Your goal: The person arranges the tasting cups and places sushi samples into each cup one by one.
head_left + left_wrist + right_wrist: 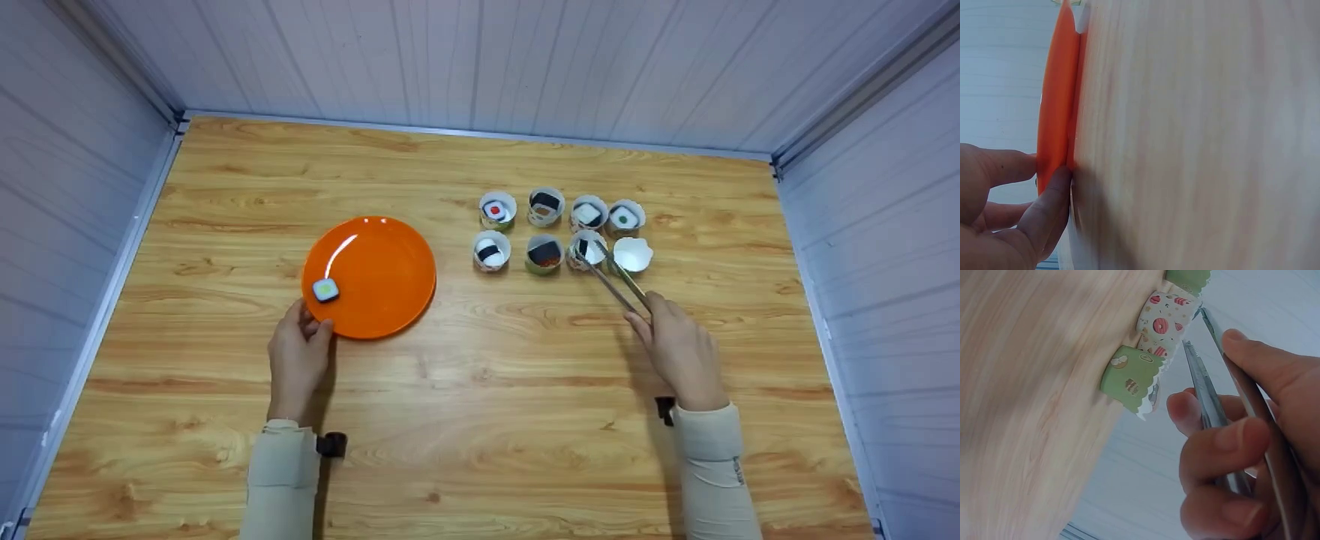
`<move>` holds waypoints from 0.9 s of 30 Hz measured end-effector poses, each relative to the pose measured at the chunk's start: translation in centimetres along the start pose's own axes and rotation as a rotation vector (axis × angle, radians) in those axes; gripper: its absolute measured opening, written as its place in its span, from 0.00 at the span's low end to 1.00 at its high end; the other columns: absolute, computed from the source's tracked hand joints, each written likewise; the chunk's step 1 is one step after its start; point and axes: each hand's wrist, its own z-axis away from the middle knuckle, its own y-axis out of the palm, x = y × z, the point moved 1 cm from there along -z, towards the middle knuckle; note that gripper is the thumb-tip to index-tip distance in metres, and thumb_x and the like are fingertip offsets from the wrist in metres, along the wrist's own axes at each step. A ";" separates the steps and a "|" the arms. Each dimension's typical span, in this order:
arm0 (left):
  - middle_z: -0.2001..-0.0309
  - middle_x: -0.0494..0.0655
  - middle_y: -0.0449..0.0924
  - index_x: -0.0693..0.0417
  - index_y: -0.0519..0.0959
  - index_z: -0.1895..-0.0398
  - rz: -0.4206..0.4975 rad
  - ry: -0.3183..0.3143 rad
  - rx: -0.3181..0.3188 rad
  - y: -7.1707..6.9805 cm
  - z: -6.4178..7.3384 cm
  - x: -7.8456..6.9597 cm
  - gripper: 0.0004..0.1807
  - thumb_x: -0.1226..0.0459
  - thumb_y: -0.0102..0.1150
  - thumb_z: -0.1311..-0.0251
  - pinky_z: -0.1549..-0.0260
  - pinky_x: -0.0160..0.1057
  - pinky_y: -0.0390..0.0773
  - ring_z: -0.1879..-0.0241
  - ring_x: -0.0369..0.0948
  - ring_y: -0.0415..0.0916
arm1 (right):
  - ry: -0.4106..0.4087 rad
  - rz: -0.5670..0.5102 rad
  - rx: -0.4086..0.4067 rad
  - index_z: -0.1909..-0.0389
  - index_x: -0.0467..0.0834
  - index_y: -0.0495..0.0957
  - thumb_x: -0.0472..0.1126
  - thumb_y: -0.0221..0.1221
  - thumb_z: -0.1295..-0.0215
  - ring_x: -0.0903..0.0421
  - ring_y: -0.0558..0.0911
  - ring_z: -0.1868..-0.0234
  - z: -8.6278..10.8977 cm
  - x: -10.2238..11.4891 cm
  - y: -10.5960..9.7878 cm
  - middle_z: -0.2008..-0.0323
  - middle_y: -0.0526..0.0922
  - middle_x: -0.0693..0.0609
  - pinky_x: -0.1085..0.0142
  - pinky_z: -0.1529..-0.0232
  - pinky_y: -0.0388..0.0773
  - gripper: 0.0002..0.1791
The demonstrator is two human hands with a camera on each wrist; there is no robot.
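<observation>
My left hand (298,364) pinches the near-left rim of an orange plate (379,281), thumb on one side and fingers on the other in the left wrist view. A toy sushi piece (325,289) with a yellow-green centre sits on the plate near that hand. My right hand (686,360) grips metal tweezers (611,288), whose two arms stand apart. Their serrated tips reach the mouth of a paper cup (576,262) in the front row, which holds a black-and-white sushi piece (583,249). In the right wrist view, the tweezers (1207,396) slant up toward the patterned cups.
Several more paper cups stand in two rows, most with sushi pieces, such as the red-centred one (495,211) and the black-banded one (490,253). A cup (632,255) at the front right shows its white inside. Pale panels (480,67) border the wooden table (480,420).
</observation>
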 end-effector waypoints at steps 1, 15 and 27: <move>0.40 0.61 0.75 0.63 0.63 0.27 -0.001 0.010 -0.003 0.0 0.0 0.1 0.27 0.67 0.53 0.27 0.45 0.47 0.76 0.47 0.50 0.75 | -0.005 -0.001 -0.009 0.44 0.36 0.76 0.52 0.60 0.28 0.40 0.80 0.77 0.0 0.1 0.0 0.68 0.81 0.42 0.42 0.82 0.73 0.24; 0.40 0.61 0.74 0.63 0.64 0.27 0.004 -0.004 -0.004 0.0 -0.2 0.0 0.27 0.67 0.53 0.27 0.45 0.47 0.76 0.47 0.50 0.75 | -0.096 -0.051 0.051 0.44 0.41 0.77 0.54 0.60 0.29 0.48 0.76 0.79 -2.2 5.7 1.1 0.70 0.78 0.49 0.52 0.83 0.72 0.22; 0.38 0.62 0.72 0.63 0.61 0.25 0.006 -0.023 0.001 0.0 0.0 -0.2 0.29 0.66 0.53 0.27 0.43 0.48 0.76 0.45 0.51 0.74 | -0.305 -0.161 0.203 0.40 0.43 0.74 0.57 0.56 0.27 0.51 0.80 0.71 -5.4 14.8 4.6 0.59 0.83 0.48 0.57 0.77 0.77 0.25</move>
